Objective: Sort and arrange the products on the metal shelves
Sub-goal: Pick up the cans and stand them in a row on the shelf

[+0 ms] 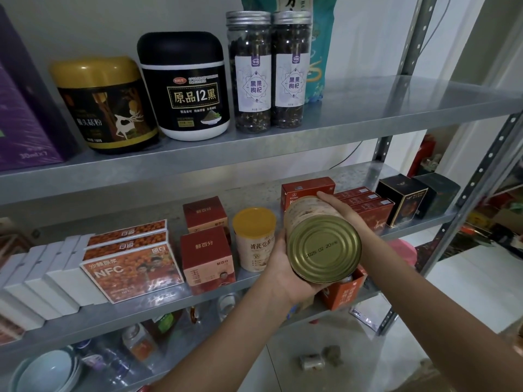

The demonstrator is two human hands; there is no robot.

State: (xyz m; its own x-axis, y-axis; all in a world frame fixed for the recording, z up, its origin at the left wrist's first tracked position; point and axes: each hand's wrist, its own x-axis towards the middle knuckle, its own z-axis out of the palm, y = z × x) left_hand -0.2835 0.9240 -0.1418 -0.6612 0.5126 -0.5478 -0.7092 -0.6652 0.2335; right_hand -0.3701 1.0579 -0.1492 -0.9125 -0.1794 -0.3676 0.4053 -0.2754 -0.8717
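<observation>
A round tin can (322, 244) with a gold metal bottom facing me is tipped on its side in front of the middle shelf (158, 306). My left hand (283, 267) grips it from the lower left. My right hand (342, 210) curls over its upper right side. Just left of the can stands a matching can with a yellow lid (254, 239). Behind the held can are red boxes (307, 188), and an orange box (346, 292) sits under it at the shelf's front edge.
Upper shelf (368, 108) holds a gold-lidded jar (106, 103), a black jar (185, 86), two tall glass jars (268, 72) and a purple box (25, 120). Middle shelf carries white boxes (42, 281), orange NFC boxes (133, 267), small red boxes (206, 250) and dark boxes (404, 199). Bowls (48, 374) lie below.
</observation>
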